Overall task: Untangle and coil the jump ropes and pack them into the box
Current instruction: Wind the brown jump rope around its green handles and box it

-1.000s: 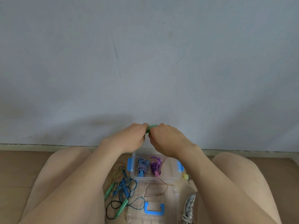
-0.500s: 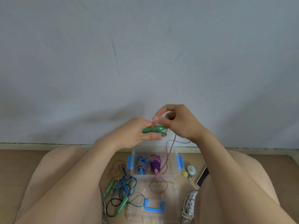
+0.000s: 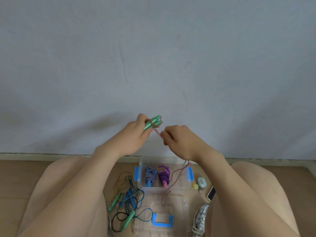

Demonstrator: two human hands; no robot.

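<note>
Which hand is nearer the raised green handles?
Left. The left hand grips the green handles. The right hand is apart from them, lower and to their right, pinching the rope.

You face a pale blue-grey wall (image 3: 153, 57) filling the upper two thirds of the frame. Below it runs a light skirting strip (image 3: 42, 156), then brown floor (image 3: 13, 178) along the bottom corners.

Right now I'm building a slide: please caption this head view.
Left hand holds green handles while right hand pinches their cord above a box with striped coil and purple coil.
</note>
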